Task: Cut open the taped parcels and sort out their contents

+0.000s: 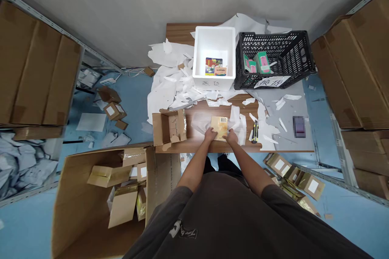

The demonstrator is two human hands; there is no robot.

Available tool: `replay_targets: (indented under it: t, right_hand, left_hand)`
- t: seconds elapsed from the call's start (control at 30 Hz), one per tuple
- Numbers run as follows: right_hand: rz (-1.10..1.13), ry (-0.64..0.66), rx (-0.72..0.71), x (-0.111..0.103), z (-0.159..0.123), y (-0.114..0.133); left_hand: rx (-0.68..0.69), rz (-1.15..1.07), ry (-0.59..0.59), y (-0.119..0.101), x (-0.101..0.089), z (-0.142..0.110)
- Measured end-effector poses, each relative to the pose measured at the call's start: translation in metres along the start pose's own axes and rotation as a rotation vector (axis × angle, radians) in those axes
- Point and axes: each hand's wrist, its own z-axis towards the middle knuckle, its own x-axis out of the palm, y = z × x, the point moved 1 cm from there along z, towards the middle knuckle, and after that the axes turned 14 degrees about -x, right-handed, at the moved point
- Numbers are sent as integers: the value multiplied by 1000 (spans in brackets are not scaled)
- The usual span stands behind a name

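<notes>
A small flat tan box (219, 125) with a barcode label lies in front of me at the table's front edge. My left hand (210, 134) grips its lower left side, and my right hand (231, 136) holds its lower right side. White wrapping (242, 127) spreads out from under the box, partly see-through on the left. To the left stands an opened cardboard box (170, 126) with its flaps up. A yellow and black utility knife (255, 132) rests to the right of my right hand.
Behind are a white foam box (214, 83) with small colourful packs and a black plastic crate (275, 61) holding green and pink boxes. Torn white paper (165, 89) covers much of the wooden table (200, 145). A large carton (75, 194) of emptied boxes stands at lower left.
</notes>
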Motion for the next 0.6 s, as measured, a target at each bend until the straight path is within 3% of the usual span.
replay_targets:
  t: [0.3, 0.5, 0.6]
  right_hand:
    - [219, -87, -16, 10, 5, -13]
    - [697, -59, 13, 1, -3, -20]
    - [896, -2, 37, -12, -17, -20]
  left_hand:
    - [-102, -120, 103, 6, -10, 10]
    - [-6, -250, 266, -9, -12, -14]
    - [29, -370, 428, -13, -21, -33]
